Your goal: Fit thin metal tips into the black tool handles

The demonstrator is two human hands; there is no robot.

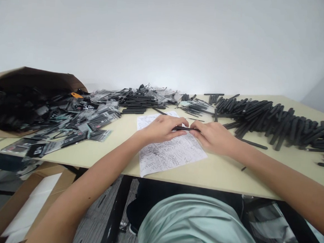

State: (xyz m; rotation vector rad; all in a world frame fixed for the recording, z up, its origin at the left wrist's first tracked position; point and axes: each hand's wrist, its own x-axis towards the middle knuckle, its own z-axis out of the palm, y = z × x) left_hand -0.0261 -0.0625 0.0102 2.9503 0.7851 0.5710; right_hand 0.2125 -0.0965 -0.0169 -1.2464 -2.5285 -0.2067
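A slim black pen lies level between my two hands over the paper. My left hand is closed on its left part, fingers above and thumb below. My right hand pinches its right end. Under them, a white sheet covered in dark scribbles rests on the table. Another thin black stick shows just behind my left hand; whether it touches the hand, I cannot tell.
A long heap of black pens spreads along the right. Thin dark rods lie at the back centre. Clear packets spill from a large brown bag or box at left. A cardboard box stands below the pale yellow table.
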